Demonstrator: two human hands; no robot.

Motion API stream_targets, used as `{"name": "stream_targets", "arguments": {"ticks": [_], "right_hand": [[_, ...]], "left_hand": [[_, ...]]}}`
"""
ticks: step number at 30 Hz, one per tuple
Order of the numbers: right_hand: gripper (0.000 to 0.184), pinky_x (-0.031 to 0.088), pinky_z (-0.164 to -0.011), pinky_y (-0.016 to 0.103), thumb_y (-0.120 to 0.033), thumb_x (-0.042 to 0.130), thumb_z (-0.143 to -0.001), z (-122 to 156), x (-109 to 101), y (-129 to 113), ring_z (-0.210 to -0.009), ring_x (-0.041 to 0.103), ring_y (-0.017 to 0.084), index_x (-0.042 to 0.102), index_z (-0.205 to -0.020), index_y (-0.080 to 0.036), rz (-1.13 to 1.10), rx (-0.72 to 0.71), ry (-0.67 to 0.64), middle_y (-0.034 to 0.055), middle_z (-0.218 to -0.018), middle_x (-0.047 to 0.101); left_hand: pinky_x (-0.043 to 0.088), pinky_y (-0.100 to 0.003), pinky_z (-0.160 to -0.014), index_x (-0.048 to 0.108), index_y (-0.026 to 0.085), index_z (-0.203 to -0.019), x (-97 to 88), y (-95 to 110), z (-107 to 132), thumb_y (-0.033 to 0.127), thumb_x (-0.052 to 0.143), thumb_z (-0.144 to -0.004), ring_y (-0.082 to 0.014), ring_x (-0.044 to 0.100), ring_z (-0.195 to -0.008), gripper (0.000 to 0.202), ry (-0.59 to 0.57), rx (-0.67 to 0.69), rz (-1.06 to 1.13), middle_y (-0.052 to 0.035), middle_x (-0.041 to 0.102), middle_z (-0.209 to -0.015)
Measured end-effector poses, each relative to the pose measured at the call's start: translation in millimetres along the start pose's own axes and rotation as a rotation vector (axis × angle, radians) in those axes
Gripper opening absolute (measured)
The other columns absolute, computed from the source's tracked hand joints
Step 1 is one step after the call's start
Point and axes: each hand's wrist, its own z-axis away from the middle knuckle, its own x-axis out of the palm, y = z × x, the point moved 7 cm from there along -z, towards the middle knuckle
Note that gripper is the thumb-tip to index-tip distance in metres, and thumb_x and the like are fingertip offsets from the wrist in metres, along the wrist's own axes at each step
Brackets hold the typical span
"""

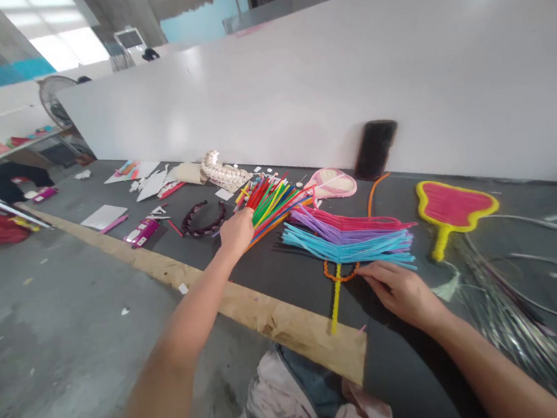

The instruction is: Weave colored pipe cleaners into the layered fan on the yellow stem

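Note:
My left hand (235, 232) reaches out over the dark table (275, 270) and is closed on the near end of a bundle of mixed red, green and yellow plastic strips (272, 203). My right hand (399, 289) rests on the table with its fingers pinched at the near edge of an unfinished fan of blue, purple and pink strips (349, 234). That fan has an orange frame and a yellow handle (336, 303) pointing toward me.
A finished yellow-and-pink fan (452, 209) lies to the right, a pink fan frame (332, 183) and a dark phone (375, 147) lean near the white wall. Silver wires (517, 316) lie at the right. A wooden edge strip (249, 306) borders the table; scraps litter the far left.

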Motion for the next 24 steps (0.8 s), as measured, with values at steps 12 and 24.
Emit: {"name": "stream_targets", "arguments": {"ticks": [12,24], "right_hand": [[0.023,0.059,-0.072,0.028,-0.016,0.047,-0.093,1,2,3,-0.083,0.071,0.017,0.068,-0.103,-0.023,-0.001,0.018,-0.022,0.0062,-0.093,0.073],[0.024,0.058,-0.072,0.028,-0.017,0.046,-0.094,1,3,4,-0.082,0.070,0.017,0.068,-0.103,-0.023,-0.003,0.039,-0.024,0.0064,-0.092,0.073]], "left_hand": [[0.050,-0.031,-0.074,0.070,0.023,-0.072,6.8,-23,-40,0.034,0.063,-0.078,-0.0257,0.068,-0.086,0.014,-0.073,-0.137,0.110,-0.0078,0.073,-0.084],[0.047,-0.022,-0.069,0.048,0.014,-0.106,-81.9,-25,-32,0.029,0.020,-0.102,-0.0113,0.060,-0.070,0.032,0.546,-0.097,0.547,-0.0047,0.067,-0.086]]}}
